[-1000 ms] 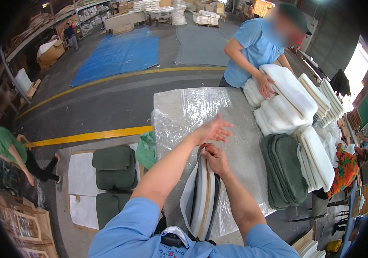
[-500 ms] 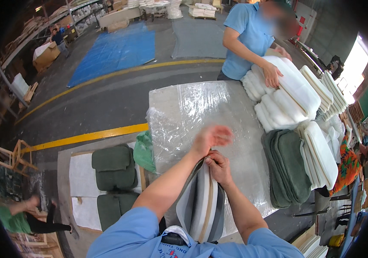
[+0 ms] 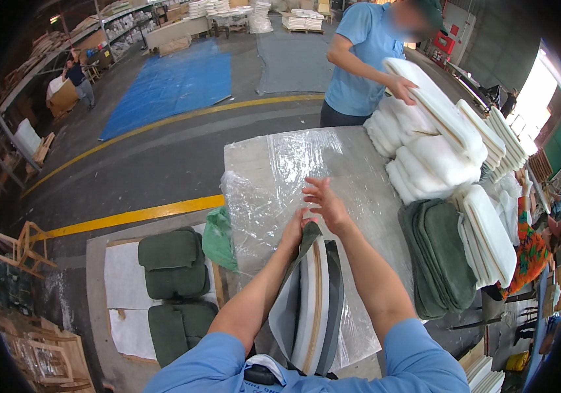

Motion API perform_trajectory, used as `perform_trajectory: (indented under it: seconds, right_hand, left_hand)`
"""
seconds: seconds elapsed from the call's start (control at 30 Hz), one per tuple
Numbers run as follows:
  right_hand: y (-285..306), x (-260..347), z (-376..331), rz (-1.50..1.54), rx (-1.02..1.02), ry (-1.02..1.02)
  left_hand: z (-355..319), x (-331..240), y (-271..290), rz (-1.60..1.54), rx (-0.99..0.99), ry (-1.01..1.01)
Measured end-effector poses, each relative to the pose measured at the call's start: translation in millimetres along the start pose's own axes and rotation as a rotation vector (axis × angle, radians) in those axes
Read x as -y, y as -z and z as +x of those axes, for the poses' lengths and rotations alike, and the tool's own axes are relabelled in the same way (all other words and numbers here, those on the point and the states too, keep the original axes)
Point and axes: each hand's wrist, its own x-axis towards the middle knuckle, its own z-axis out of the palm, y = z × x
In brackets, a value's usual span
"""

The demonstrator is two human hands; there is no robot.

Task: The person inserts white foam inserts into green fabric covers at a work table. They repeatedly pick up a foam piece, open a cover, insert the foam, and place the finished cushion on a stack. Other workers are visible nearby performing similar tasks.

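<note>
A cushion cover (image 3: 335, 281), dark green outside and grey inside, stands on edge between my forearms. Inside it sits a white foam cushion pad (image 3: 318, 288) with a tan strip along its edge. My left hand (image 3: 293, 230) is closed at the cover's far tip, its thumb side against the fabric. Just beyond and to the right, my right hand (image 3: 328, 204) is raised with fingers spread, holding nothing. Below them is a table (image 3: 254, 154) covered with clear plastic film.
Folded dark green covers (image 3: 434, 255) and white pads (image 3: 490, 236) are stacked at right. Across the table a person in blue (image 3: 359, 72) handles a white cushion pad (image 3: 434, 108). More green covers (image 3: 172, 262) lie on a low platform at left, near a green plastic bag (image 3: 218, 239).
My left hand has come down onto the cover's tip. My right hand has let go of it and lifted away, fingers spreading. The person opposite has tilted up a white pad.
</note>
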Motion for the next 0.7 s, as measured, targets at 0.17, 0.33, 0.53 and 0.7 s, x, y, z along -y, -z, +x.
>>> perform_trajectory:
  seconds: [0.17,0.33,0.53,0.7]
  right_hand:
    - [-29.2,-28.0,10.3,-0.108,0.006,-0.073]
    - [-29.9,-38.0,2.5,-0.201,-0.022,0.031]
    - [-21.9,-51.1,2.1,-0.186,-0.041,0.297]
    - [-25.5,-53.3,0.7,-0.232,-0.119,0.504]
  left_hand:
    - [15.8,-8.2,-3.1,-0.058,-0.024,-0.036]
    - [11.5,-8.4,-9.8,0.072,-0.118,-0.071]
    - [6.6,-11.1,-21.9,0.044,-0.117,-0.070]
    - [5.0,-16.9,-13.8,0.208,-0.058,0.022]
